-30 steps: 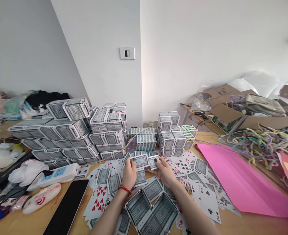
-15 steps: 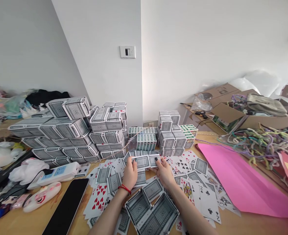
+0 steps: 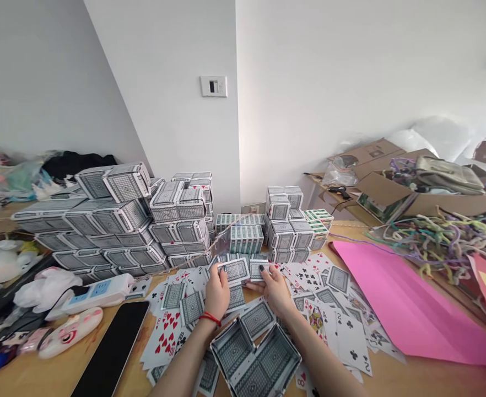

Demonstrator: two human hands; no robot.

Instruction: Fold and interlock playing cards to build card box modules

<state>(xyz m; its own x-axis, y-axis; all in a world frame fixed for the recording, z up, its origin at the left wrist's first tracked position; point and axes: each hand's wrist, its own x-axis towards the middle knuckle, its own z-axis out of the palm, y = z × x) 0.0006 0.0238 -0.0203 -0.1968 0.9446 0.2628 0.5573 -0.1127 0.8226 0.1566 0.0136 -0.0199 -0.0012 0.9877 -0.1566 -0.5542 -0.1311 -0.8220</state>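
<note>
My left hand (image 3: 217,293) pinches a face-down playing card (image 3: 235,270) with a grey patterned back, held just above the table. My right hand (image 3: 275,290) grips another face-down card (image 3: 258,269) right beside it, thumb on top; the two cards touch or overlap. A red bracelet circles my left wrist. Loose playing cards (image 3: 342,325) lie scattered face up and face down all around both hands. A box-like structure built from cards (image 3: 256,355) sits between my forearms, close to me.
Piles of card-built blocks (image 3: 114,220) rise at the back left and middle, with smaller stacks (image 3: 286,226) to the right. A pink paper sheet (image 3: 404,309), cardboard boxes (image 3: 425,193), pipe cleaners (image 3: 445,237), a power strip (image 3: 98,291) and a dark tablet (image 3: 113,347) surround the spot.
Both hands stayed nearly in place; the two held cards shifted slightly, and the left card now tilts a little toward the right one.
</note>
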